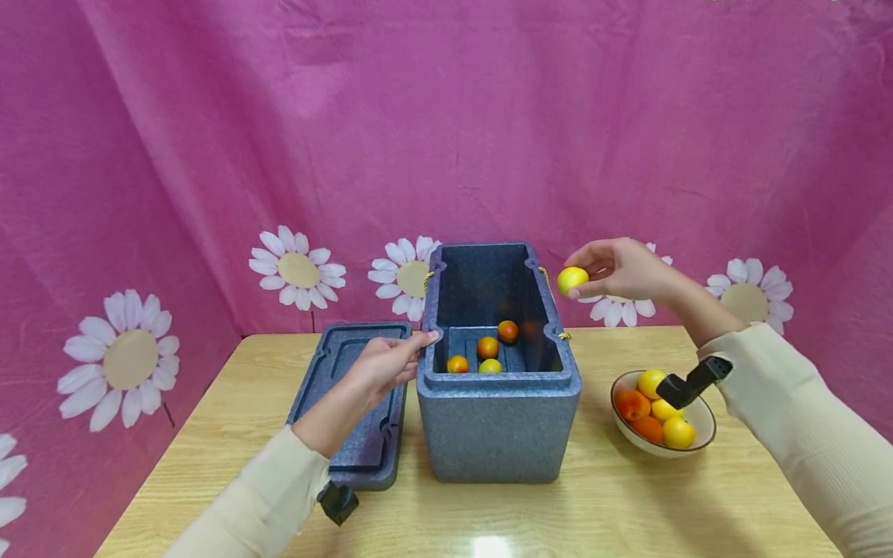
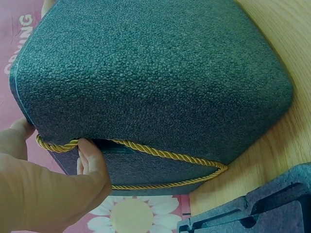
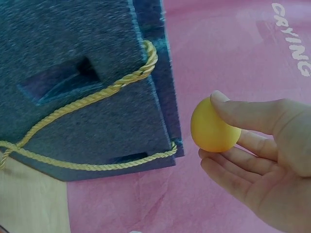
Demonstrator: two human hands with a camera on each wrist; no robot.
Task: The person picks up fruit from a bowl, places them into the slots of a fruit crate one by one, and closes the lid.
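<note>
A grey foam box [image 1: 498, 434] stands lidless on the table, several orange-red and yellow-green fruits [image 1: 487, 347] lying on its floor. My left hand [image 1: 382, 366] grips its left wall, thumb over the rim. In the left wrist view, the fingers curl at the outer side beside a yellow twisted rope [image 2: 170, 154]. My right hand [image 1: 628, 270] pinches a yellow round fruit [image 1: 573, 281] between thumb and fingers, raised just right of the box's far right rim. From the right wrist view, the fruit is clear of the box wall [image 3: 97, 131].
The grey lid [image 1: 373, 457] lies on the table left of the box. At the right, below my forearm, a white bowl [image 1: 636, 439] with a dark rim holds several yellow and orange fruits. Pink cloth [image 1: 446, 116] with white daisies hangs behind the wooden table [image 1: 453, 519].
</note>
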